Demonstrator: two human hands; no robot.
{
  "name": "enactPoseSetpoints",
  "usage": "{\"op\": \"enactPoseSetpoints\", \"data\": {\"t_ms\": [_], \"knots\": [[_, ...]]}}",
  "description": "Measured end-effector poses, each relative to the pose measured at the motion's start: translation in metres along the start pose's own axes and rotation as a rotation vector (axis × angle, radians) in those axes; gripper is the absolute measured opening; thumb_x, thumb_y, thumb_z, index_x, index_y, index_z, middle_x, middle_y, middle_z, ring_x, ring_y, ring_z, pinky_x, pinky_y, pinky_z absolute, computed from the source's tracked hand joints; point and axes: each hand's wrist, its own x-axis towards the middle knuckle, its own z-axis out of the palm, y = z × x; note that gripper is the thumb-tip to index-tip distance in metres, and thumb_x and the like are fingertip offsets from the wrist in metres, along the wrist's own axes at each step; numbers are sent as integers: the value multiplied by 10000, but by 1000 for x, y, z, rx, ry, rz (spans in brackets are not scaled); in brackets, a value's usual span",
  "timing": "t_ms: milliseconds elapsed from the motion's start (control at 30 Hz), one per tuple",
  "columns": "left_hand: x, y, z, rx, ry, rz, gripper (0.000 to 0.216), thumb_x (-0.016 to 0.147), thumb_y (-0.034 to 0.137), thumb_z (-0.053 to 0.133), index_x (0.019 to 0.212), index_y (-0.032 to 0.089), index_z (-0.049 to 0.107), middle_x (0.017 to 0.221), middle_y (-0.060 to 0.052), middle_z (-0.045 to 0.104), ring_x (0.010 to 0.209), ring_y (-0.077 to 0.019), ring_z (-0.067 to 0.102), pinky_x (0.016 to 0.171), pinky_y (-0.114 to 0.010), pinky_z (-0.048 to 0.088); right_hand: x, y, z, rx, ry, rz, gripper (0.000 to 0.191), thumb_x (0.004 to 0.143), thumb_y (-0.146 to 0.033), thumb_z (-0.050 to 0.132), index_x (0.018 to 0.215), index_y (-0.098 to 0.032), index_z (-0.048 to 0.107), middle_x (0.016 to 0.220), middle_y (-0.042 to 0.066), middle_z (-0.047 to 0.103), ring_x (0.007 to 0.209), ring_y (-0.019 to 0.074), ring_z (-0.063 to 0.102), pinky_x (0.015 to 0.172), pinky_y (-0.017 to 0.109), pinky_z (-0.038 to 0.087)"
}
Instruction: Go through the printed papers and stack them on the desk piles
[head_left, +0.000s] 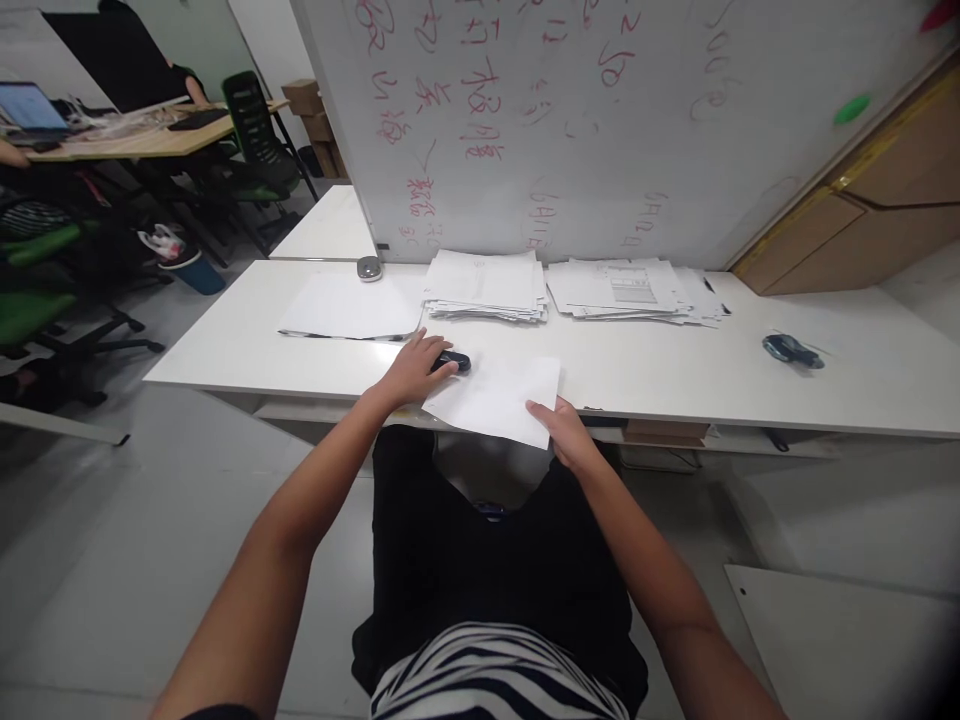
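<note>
My left hand lies over a black stapler near the front edge of the white table. Its fingers and thumb are around the stapler's rear part, and the rounded front end shows past them. A white sheet of paper extends from beside the stapler to my right hand. That hand pinches the sheet's right side, thumb on top and fingers underneath. The paper's front edge hangs over the table edge, above my lap. Whether the paper's left corner sits inside the stapler, I cannot tell.
Two paper stacks stand along the whiteboard. White sheets lie at the left, beside a silver-and-black mouse-like object. A dark object is at the right. Cardboard boxes lean behind it.
</note>
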Motion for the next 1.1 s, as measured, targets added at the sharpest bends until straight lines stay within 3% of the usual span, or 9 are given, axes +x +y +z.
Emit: {"op": "enactPoseSetpoints", "data": {"t_ms": [167,267,367,467,567,733,800,933,1100], "knots": [[-2,2,-3,145,-49,-11,574,973,545,244,1447,260,396,1562,-51,341,1484,-293,175,1188,-517,125,-3,0,-5,26,1,-1,434,686,-402,791,1051,-193,683,1117,76,727,1016,278,693,1003,450,506],[0,4,-3,282,-44,16,638,931,597,348,1464,248,380,1551,-83,359,1457,-321,250,1186,-532,64,-6,2,-6,30,2,-22,421,696,-417,784,1047,-207,683,1156,71,713,1085,279,668,1004,437,511],[4,6,-3,379,-87,28,865,765,726,544,1457,230,394,1522,-123,394,1411,-393,309,1176,-551,37,-9,6,-4,23,35,-25,429,698,-426,780,1051,-204,678,1174,74,705,1125,284,648,995,431,518],[9,8,-3,370,-120,49,1018,636,755,657,1437,172,419,1503,-181,402,1376,-444,336,1167,-547,73,-12,13,0,52,75,-6,447,697,-426,779,1065,-196,674,1162,80,710,1102,289,659,974,433,529],[11,9,-7,385,-154,46,1050,618,770,657,1422,135,427,1499,-218,390,1339,-468,368,1140,-548,144,-14,19,4,93,97,12,452,687,-426,788,1056,-190,675,1133,83,721,1048,289,681,964,436,532],[9,4,-18,311,-220,57,847,807,739,455,1430,168,395,1488,-168,420,1276,-379,456,1046,-476,326,-14,16,4,95,63,-20,479,671,-465,795,1042,-184,682,1131,91,721,1044,284,682,971,434,520],[5,0,-16,210,-172,65,654,908,629,369,1400,202,426,1407,-121,512,1221,-309,507,998,-420,384,-14,12,3,44,36,-55,494,678,-482,788,1057,-182,686,1148,97,714,1064,285,673,975,439,510],[0,-8,3,93,103,42,455,940,475,413,1295,209,517,1226,-98,599,1132,-261,527,985,-399,404,-13,-2,-10,-59,20,-107,481,675,-498,785,1031,-183,709,1111,98,726,1036,282,682,945,436,516],[1,-8,18,85,213,-15,384,934,474,438,1203,231,566,1100,-100,612,1029,-276,523,947,-430,410,-25,-48,-59,-99,69,-74,493,584,-498,842,923,-158,728,892,82,761,792,257,714,748,376,571]]}}
